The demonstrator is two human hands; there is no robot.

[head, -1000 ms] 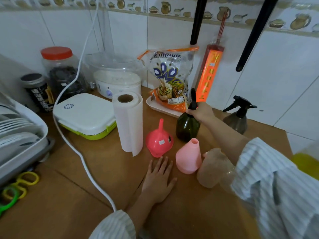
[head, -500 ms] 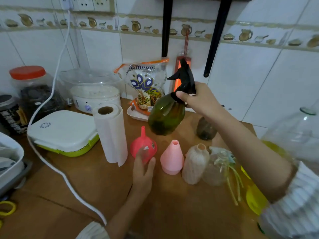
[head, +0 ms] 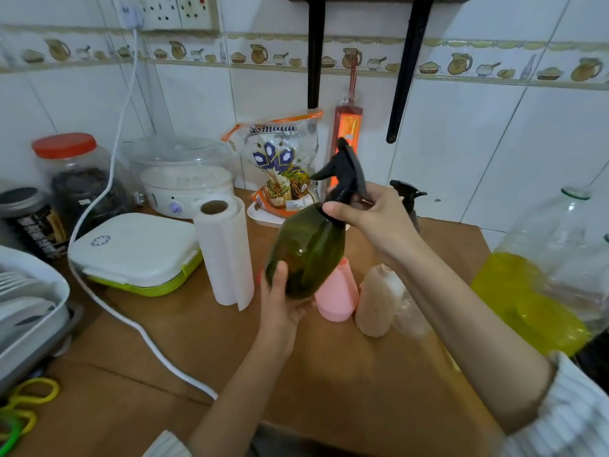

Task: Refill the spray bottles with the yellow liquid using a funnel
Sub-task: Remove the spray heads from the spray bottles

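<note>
A dark green spray bottle [head: 308, 250] with a black trigger head is held tilted in the air above the counter. My right hand [head: 372, 219] grips its neck just under the trigger head. My left hand [head: 283, 301] cups the bottle's base from below, thumb on its side. A pink funnel [head: 339, 291] stands upside down on the wooden counter [head: 204, 341] right behind the bottle; the red funnel is hidden behind the bottle. A second spray bottle [head: 408, 199] stands at the back by the wall. A big clear bottle with yellow liquid [head: 534, 285] sits at the right.
A paper towel roll [head: 224, 252] stands left of the bottle, with a white and green box [head: 135, 252] and a white cable [head: 131, 328] further left. A beige cone of thread [head: 379, 301] stands beside the pink funnel. A dish rack [head: 29, 308] and jars fill the left edge.
My right hand brought the green bottle down and closer. My left hand left the red funnel and came up to cup the bottle's base.
</note>
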